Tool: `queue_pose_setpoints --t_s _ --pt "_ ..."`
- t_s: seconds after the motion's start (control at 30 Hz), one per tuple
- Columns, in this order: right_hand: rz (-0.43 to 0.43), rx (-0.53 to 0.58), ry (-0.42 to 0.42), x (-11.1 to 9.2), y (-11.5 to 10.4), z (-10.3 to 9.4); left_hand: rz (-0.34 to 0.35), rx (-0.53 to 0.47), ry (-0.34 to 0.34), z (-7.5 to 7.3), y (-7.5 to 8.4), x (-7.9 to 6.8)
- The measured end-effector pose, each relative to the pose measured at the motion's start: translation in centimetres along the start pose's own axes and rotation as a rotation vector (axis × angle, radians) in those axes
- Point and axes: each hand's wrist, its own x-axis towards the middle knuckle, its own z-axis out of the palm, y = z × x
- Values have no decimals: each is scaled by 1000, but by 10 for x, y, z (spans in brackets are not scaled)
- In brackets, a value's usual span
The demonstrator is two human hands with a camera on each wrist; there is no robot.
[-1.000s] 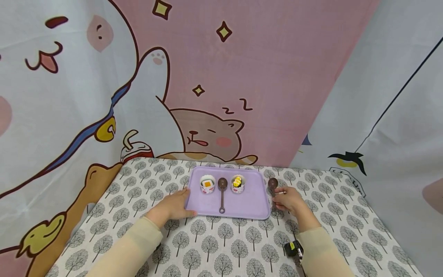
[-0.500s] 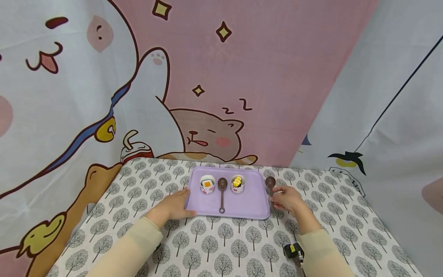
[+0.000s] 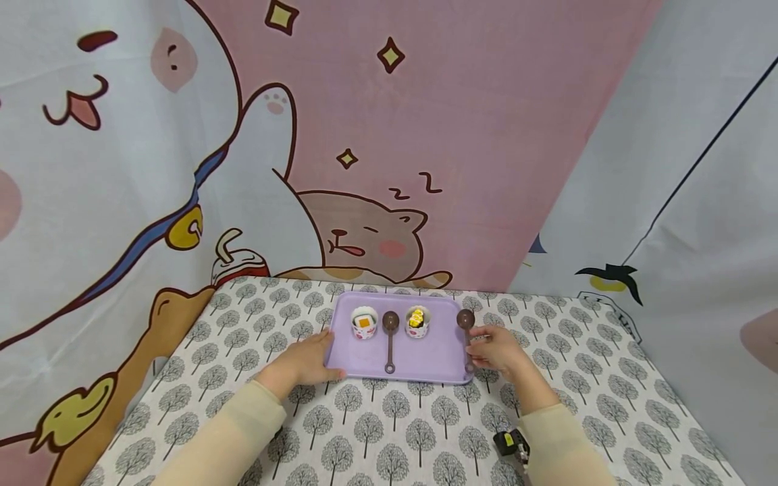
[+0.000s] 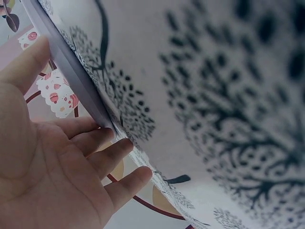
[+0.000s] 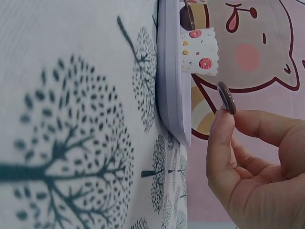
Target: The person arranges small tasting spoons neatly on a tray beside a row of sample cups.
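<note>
My right hand (image 3: 497, 351) pinches a brown spoon (image 3: 465, 319) by its handle between thumb and fingers, over the right edge of a purple tray (image 3: 365, 364). In the right wrist view the end of its handle (image 5: 226, 98) pokes out past the fingertips, above the tray rim. My left hand (image 3: 302, 360) rests against the tray's left edge, its fingers extended, with the thumb at the near corner. On the tray, a second brown spoon (image 3: 390, 347) lies between two paper cups. The left cup (image 3: 365, 331) holds a white and orange piece; the right cup (image 3: 417, 329) holds a yellow and dark piece.
A tablecloth (image 3: 395, 432) printed with grey trees covers the table. Near the right forearm lies a small black device (image 3: 506, 443) with a yellow mark. Behind the table hangs a cartoon-printed cloth (image 3: 486, 135).
My right hand has moved left with the spoon, from beside the tray to over its right edge. The left hand keeps its place on the tray.
</note>
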Motion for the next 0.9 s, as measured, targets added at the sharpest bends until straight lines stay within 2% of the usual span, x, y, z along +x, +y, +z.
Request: queue_pose_setpoints --t_s 0.9 --pt "-1 25 -20 2 -11 26 6 2 13 2 -4 2"
